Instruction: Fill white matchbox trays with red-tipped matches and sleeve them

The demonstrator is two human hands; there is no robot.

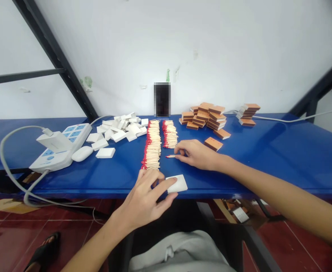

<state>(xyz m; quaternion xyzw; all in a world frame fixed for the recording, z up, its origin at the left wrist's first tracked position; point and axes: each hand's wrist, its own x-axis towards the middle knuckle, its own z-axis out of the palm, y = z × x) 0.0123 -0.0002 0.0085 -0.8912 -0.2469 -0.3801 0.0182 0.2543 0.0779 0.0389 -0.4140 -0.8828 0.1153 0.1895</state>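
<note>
Near the blue table's front edge, my left hand (150,194) grips a small white box (179,184) between thumb and fingers; it looks like a matchbox tray, its inside not visible. My right hand (195,154) is closed, thumb and fingertips pinching the plain ends of a match or two (170,156) whose red heads point left. Just beyond my left fingers runs a long row of red-headed matches (153,145). A shorter row of matches (170,134) lies beyond my right fingertips.
White trays (120,128) are heaped at left, beside a power strip (69,147) with a plugged-in charger (55,141) and a white mouse-shaped object (82,153). Brown matchboxes (205,115) pile at right, with another stack (247,114) farther over. A dark blurred panel (162,100) stands against the wall.
</note>
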